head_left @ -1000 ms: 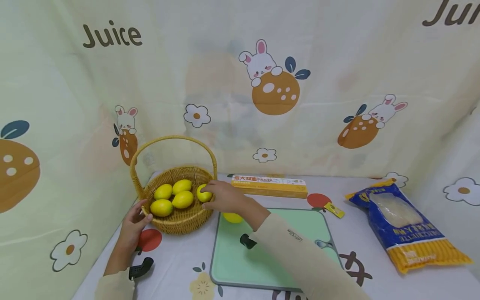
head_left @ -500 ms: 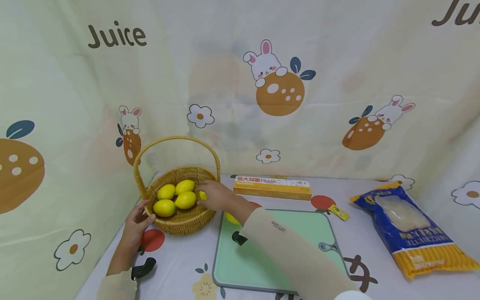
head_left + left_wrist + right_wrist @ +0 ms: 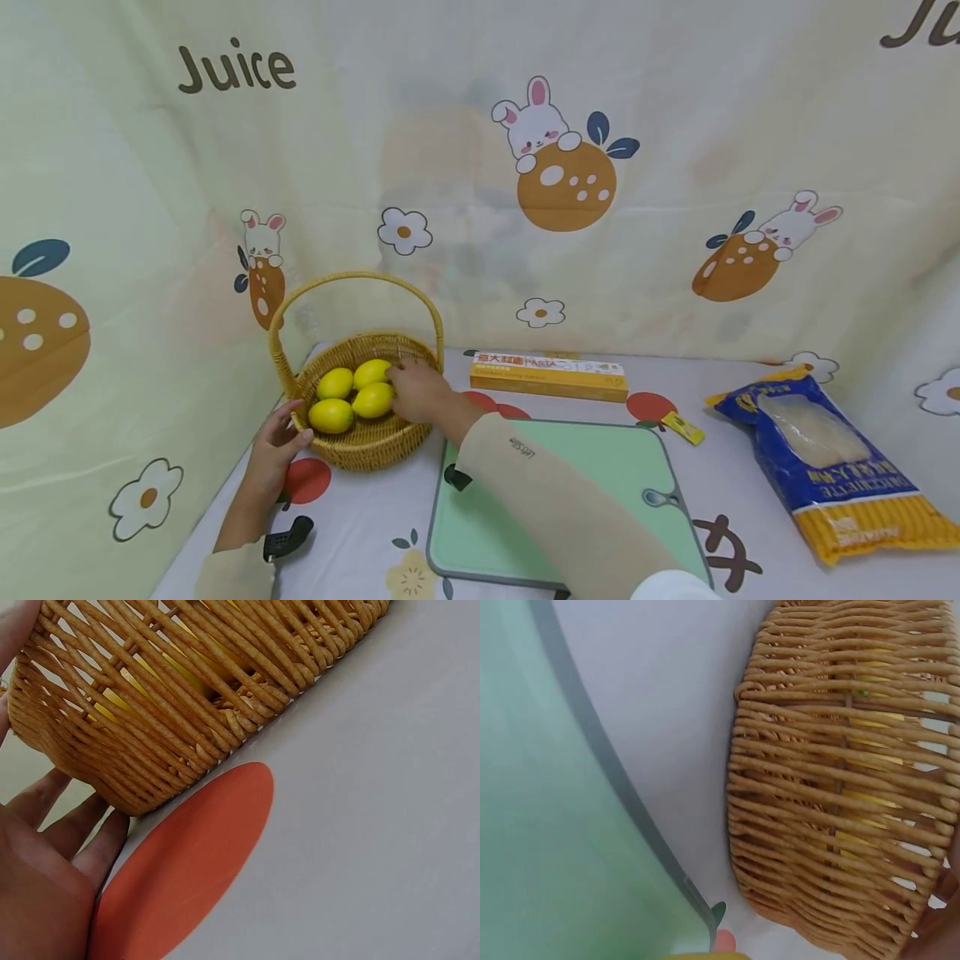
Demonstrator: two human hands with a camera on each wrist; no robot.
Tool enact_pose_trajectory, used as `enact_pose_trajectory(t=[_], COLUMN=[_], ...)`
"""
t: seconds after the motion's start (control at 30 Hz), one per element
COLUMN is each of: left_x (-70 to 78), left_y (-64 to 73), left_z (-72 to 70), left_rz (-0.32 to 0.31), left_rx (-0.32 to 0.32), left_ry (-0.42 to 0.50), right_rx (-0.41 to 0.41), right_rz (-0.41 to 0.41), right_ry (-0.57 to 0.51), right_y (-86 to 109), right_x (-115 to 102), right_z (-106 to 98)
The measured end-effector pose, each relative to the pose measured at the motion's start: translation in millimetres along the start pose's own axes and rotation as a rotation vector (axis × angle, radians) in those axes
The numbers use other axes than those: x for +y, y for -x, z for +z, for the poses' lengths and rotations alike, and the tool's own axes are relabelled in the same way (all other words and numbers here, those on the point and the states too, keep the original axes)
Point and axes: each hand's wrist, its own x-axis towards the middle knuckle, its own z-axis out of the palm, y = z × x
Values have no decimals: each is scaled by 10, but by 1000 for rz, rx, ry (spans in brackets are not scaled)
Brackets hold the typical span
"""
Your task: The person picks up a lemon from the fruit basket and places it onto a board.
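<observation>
My left hand [image 3: 272, 454] grips the left rim of a wicker basket [image 3: 367, 450], thumb at the rim and fingers against its outer side. Inside lie several yellow lemons [image 3: 331, 415], in plain sight on the left half. My right hand [image 3: 420, 390] reaches over the right rim into the basket, fingers curled down beside the lemons. The lemon it was holding is hidden beneath it. In the right wrist view, the basket's woven wall [image 3: 832, 780] covers most of that hand, and yellow shows through the slats.
A green cutting board [image 3: 600, 500] lies under my right forearm. Behind it stands a pasta box [image 3: 549, 379]. To the right are a small yellow packet [image 3: 682, 427] and a blue-and-yellow pasta bag [image 3: 840, 475]. The basket's tall handle [image 3: 356, 275] arches above the lemons.
My right hand has moved left and down into the basket, over the lemon at its right side, which has gone from sight. The left hand stays at the rim.
</observation>
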Motion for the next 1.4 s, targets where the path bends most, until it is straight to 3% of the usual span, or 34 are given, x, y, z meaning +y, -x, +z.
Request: enact_pose_trajectory(t=[0.3, 0.57, 0.73, 1.07, 1.4], left_x=[34, 15, 5, 40, 13], left_y=[-1, -13, -3, 13, 4], left_z=[9, 4, 10, 3, 8], left_rz=[-33, -20, -6, -6, -9], left_rx=[-1, 0, 1, 2, -1], left_ry=[-42, -39, -41, -52, -44], right_rx=[-17, -54, -88, -48, -99], right_rz=[53, 91, 113, 69, 11], right_ry=[108, 281, 261, 141, 244], right_y=[-50, -91, -105, -95, -74], right_x=[-29, -57, -75, -68, -66], right_z=[45, 91, 88, 82, 28])
